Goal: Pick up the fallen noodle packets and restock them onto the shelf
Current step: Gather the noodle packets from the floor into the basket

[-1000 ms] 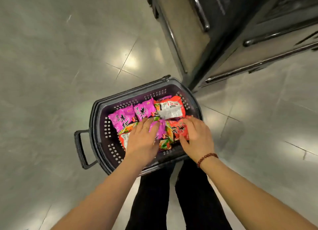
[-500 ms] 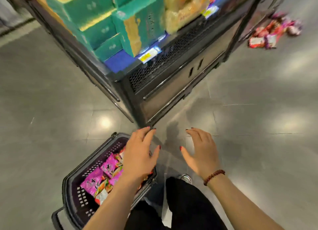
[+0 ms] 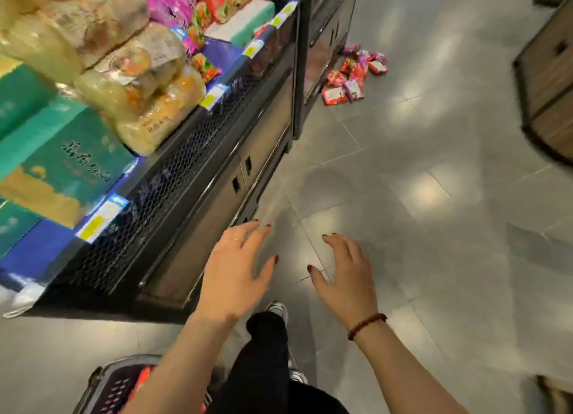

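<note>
Two hands: left hand (image 3: 235, 268) and right hand (image 3: 347, 277) spread loosely, holding nothing
Noodle packets (image 3: 353, 72): heaped on floor (image 3: 434, 227), well beyond right hand
Shelf (image 3: 173, 178): beside left hand

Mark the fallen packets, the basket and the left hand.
fallen packets (image 3: 353, 79): head view, middle of the pile on the floor.
basket (image 3: 117, 389): head view, its perforated inner wall.
left hand (image 3: 235, 277): head view, back of the hand.
</note>
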The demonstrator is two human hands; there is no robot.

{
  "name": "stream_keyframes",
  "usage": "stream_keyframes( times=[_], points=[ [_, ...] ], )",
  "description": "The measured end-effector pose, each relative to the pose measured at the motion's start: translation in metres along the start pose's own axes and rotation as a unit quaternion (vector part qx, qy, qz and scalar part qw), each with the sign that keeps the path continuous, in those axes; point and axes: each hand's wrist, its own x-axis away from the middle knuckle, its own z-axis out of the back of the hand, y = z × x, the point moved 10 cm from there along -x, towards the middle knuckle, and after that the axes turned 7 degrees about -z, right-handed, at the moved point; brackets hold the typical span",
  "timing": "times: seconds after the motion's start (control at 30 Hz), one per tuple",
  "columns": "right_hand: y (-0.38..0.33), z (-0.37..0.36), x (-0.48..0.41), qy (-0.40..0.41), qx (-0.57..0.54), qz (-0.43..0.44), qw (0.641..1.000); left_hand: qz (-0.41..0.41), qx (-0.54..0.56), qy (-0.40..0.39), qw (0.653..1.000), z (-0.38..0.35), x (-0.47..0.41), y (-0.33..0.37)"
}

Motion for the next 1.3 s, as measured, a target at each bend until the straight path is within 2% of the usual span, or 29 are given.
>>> stream_keyframes(
  times=[0.13,0.3,0.53,0.8,1.0,1.3],
  points=[
    [0.010,0.020,-0.065,0.042,0.002,-0.023,0.999,-0.055,0.002,-0.027,0.998,-0.024,-0.081,-0.008],
    [0.018,0.035,-0.171,0.072,0.022,-0.058,0.995,-0.097,0.038,-0.008,0.995,-0.035,-0.203,-0.028],
    [0.024,0.062,-0.292,0.085,0.064,-0.097,0.990,-0.174,0.006,-0.085,0.981,-0.070,-0.359,-0.042],
    [0.081,0.086,-0.417,0.078,0.057,-0.149,0.984,-0.193,0.008,-0.129,0.973,-0.132,-0.493,-0.031],
    [0.142,0.115,-0.553,0.089,0.047,-0.150,0.984,-0.199,-0.027,-0.147,0.969,-0.188,-0.637,-0.014],
    [0.198,0.163,-0.729,0.049,0.063,-0.153,0.985,-0.209,-0.064,-0.164,0.962,-0.227,-0.822,0.014]
  ],
)
